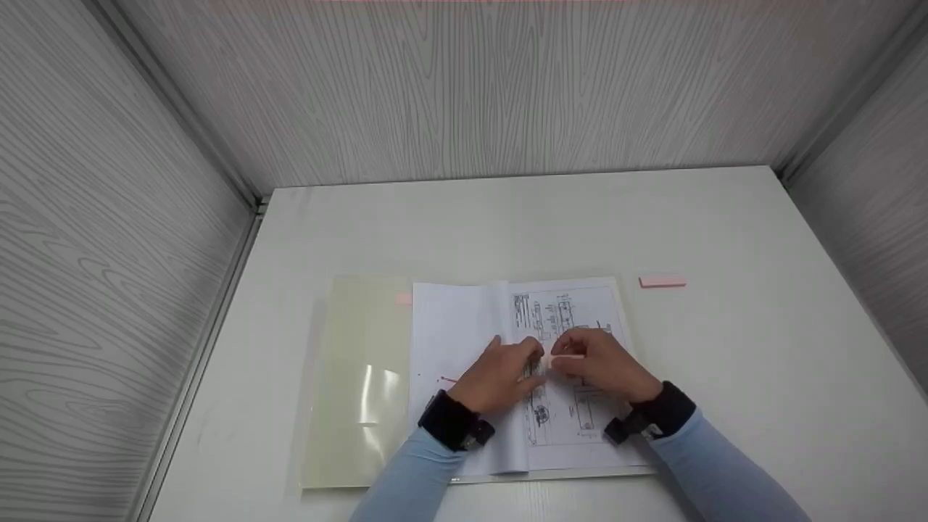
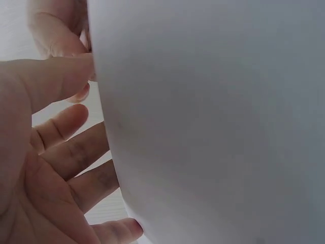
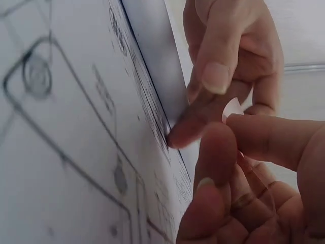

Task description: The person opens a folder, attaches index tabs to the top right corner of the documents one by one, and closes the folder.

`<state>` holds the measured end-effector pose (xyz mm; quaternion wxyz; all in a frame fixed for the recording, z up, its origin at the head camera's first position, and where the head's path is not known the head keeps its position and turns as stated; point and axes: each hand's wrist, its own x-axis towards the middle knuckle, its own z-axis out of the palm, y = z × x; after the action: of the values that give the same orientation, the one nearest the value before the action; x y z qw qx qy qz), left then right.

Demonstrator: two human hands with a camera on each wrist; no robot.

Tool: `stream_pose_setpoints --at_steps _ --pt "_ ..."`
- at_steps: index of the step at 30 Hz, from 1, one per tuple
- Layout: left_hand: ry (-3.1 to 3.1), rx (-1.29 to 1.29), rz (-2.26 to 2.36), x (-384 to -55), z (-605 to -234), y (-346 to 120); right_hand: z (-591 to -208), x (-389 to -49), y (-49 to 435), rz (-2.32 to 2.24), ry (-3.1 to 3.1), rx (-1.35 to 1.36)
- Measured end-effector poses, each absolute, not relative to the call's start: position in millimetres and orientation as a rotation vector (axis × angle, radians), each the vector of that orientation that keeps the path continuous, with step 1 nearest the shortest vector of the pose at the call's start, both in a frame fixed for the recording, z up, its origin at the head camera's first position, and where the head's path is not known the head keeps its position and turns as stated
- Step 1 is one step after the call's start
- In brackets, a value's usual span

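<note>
Near the front edge of the table (image 1: pixel 725 217), an open booklet (image 1: pixel 565 377) is lying, and both hands are meeting over its printed page. The right hand (image 1: pixel 605 366) is pinching a small pink sticky tab (image 1: pixel 565 358); the left hand (image 1: pixel 500 377) is gripping the page edge with its fingertips (image 3: pixel 203 96). I think the tab should be pressed flat while the page is being held steady.

My two bare hands, the left hand (image 1: pixel 500 373) and the right hand (image 1: pixel 598 362), each emerge from a long, close-fitting light blue sleeve (image 1: pixel 714 471). A black wrist strap (image 1: pixel 667 409) with a small dark buckle and metal clip encircles each wrist.
</note>
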<state>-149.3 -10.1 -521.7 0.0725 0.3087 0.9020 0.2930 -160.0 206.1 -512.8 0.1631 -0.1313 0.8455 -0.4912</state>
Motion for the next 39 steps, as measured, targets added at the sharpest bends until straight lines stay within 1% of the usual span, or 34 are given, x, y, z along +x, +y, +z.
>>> stream_pose_setpoints --at_steps 9,16,26,39 --pt "2.687 0.862 0.726 -148.1 -520.5 -10.6 -489.5 -215.2 251.4 -1.287 2.611 -0.170" --pt "2.678 0.855 0.715 -148.8 -520.5 -10.7 -495.3 -247.9 263.5 -1.239 2.606 -0.006" --pt "2.687 0.850 0.724 -149.1 -520.1 -7.9 -513.4 -264.9 266.2 -1.139 2.643 0.069" --pt "2.687 0.844 0.730 -146.8 -517.8 -8.0 -517.5 -274.7 265.7 -1.047 2.659 0.093"
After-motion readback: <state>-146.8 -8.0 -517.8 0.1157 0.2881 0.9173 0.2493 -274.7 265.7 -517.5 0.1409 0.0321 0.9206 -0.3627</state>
